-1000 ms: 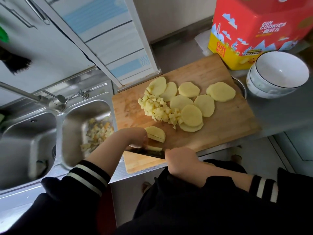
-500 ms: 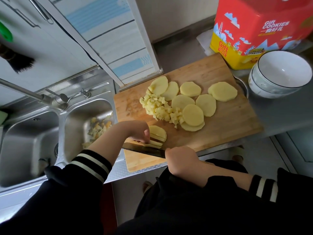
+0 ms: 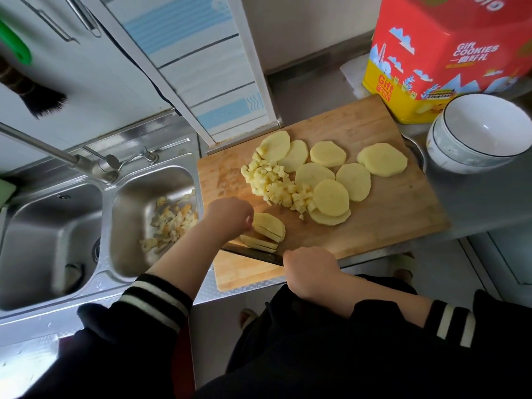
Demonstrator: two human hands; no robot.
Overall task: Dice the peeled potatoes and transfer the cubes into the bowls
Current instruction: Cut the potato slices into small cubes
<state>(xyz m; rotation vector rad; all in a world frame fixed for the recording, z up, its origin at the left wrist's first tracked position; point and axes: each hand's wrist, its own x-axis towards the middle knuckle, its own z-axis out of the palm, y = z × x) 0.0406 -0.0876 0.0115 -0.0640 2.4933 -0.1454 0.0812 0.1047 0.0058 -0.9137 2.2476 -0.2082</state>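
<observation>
- One potato slice stack (image 3: 267, 230) lies near the front of the cutting board (image 3: 388, 208), already cut into strips; the left hand (image 3: 229, 216), fingers curled, presses on it and hides part.
- Right hand (image 3: 309, 272) grips the knife (image 3: 253, 254); handle hidden.
- Eight round slices (image 3: 331, 197) and one pile of cubes (image 3: 273, 184) lie mid-board.
- Two stacked bowls (image 3: 478, 133) stand right, edge cut off.
- Peelings (image 3: 172, 220) lie in the sink (image 3: 138, 254).

I see the cutting board (image 3: 374, 226) between the sink (image 3: 126, 226) at left and stacked bowls (image 3: 478, 139) at right, a cookie tin (image 3: 449, 53) behind, potato slices (image 3: 331, 180) and cubes (image 3: 273, 185) on it, peelings (image 3: 172, 220) in the sink.
</observation>
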